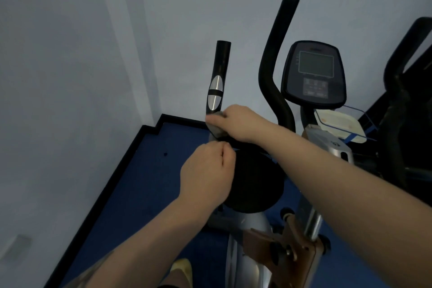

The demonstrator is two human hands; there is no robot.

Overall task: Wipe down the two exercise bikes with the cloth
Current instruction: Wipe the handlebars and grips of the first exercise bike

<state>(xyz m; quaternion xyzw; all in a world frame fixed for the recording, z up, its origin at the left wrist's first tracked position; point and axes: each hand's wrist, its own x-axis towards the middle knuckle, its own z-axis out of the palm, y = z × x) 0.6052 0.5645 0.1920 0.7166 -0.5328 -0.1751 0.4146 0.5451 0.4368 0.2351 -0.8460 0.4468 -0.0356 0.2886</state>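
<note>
- The wall [70, 54] is pale and bare, meeting the blue floor [145, 170] along a black skirting strip that steps at the corner.
- The nearer exercise bike [254, 180] stands on that floor close to the corner, its round black housing in the middle and a silver frame running down toward the person.
- A second exercise bike [406, 100] shows only as dark bars at the right edge, just beside the first.
- The console [313, 72] sits at the top of the nearer bike's post, its grey screen facing the person.
- A curved black handlebar [275, 65] rises just left of the console, its long axis nearly upright.
- The shorter handle [216, 82] with the silver oval plates also points up, leaning slightly to the right at the top.
- The right hand [238, 124] is curled round the base of that short handle, gripping the cloth against it.
- The left hand [208, 170] is just below and nearer, fingers curled and pressed together into a fist; whether they pinch the cloth's lower end I cannot tell.
- The cloth [216, 127] is grey, wrapped on the handle's base, peeking out under the right hand's fingers and hanging down toward the left hand.
</note>
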